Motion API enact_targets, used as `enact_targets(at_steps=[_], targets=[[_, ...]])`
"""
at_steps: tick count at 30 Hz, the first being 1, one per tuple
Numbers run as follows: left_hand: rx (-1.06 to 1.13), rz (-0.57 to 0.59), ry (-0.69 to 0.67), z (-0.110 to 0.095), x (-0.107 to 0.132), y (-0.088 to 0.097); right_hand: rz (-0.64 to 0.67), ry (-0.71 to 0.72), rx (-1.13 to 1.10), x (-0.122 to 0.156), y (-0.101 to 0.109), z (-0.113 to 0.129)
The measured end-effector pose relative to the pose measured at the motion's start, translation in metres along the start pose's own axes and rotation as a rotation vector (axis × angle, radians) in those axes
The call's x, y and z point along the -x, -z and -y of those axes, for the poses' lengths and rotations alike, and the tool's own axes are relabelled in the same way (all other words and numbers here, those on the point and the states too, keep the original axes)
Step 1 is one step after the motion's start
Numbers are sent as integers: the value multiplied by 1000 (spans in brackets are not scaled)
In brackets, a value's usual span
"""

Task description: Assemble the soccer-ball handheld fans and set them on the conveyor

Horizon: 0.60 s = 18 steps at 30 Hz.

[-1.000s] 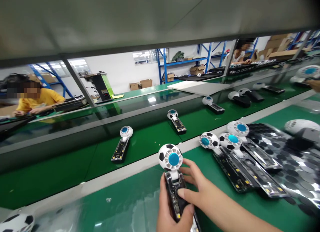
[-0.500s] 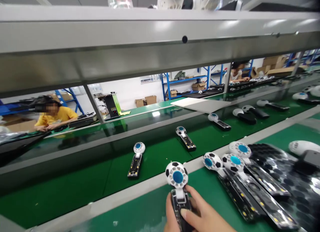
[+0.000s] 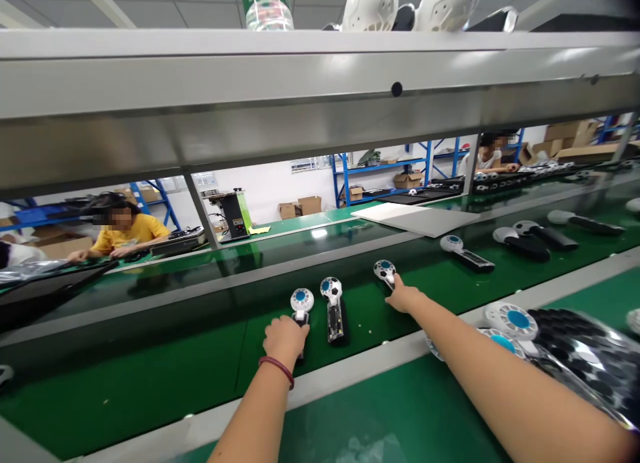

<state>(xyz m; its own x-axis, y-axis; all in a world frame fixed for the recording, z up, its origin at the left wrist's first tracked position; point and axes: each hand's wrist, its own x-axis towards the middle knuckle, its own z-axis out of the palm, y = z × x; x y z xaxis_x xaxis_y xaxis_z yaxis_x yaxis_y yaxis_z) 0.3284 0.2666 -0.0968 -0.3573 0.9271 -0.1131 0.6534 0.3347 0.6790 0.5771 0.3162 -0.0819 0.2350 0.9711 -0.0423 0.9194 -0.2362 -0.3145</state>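
Note:
On the green conveyor belt (image 3: 190,356), my left hand (image 3: 286,340) is closed over the handle of a soccer-ball-headed handheld device (image 3: 301,300). Its white head with a blue centre shows above my fingers. My right hand (image 3: 404,295), arm stretched forward, grips another soccer-ball-headed device (image 3: 385,270) just below its head; most of that handle is hidden. Between the hands lies a third such device (image 3: 335,316), its circuit board facing up, touched by neither hand.
More devices lie along the belt, one (image 3: 467,253) to the right. Under my right forearm, several devices (image 3: 515,320) rest beside a black dimpled tray (image 3: 585,343). A metal shelf beam (image 3: 300,83) crosses overhead. Beyond the belt, a person in a yellow shirt (image 3: 133,233) works.
The device held up near the front bench now appears to lie on the belt between my hands. Both hands have reached forward onto devices there. My view has shifted slightly.

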Motion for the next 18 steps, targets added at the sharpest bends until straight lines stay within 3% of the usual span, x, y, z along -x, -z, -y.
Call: enact_targets(at_steps=[4,7,10,14,18], targets=[[104,194,112,14,-6,2,40,-40,-19,-4,11,-3],[341,261,167,9,11,0,33,41,-23,25,22,-2],[687,317,190,3,58,-4,25,186,-7,88,24,-11],[995,369,286,8,142,-10,58,338,55,181,10,-41],[1152,459,340,19,200,-19,2,387,109,232,-10,-80]])
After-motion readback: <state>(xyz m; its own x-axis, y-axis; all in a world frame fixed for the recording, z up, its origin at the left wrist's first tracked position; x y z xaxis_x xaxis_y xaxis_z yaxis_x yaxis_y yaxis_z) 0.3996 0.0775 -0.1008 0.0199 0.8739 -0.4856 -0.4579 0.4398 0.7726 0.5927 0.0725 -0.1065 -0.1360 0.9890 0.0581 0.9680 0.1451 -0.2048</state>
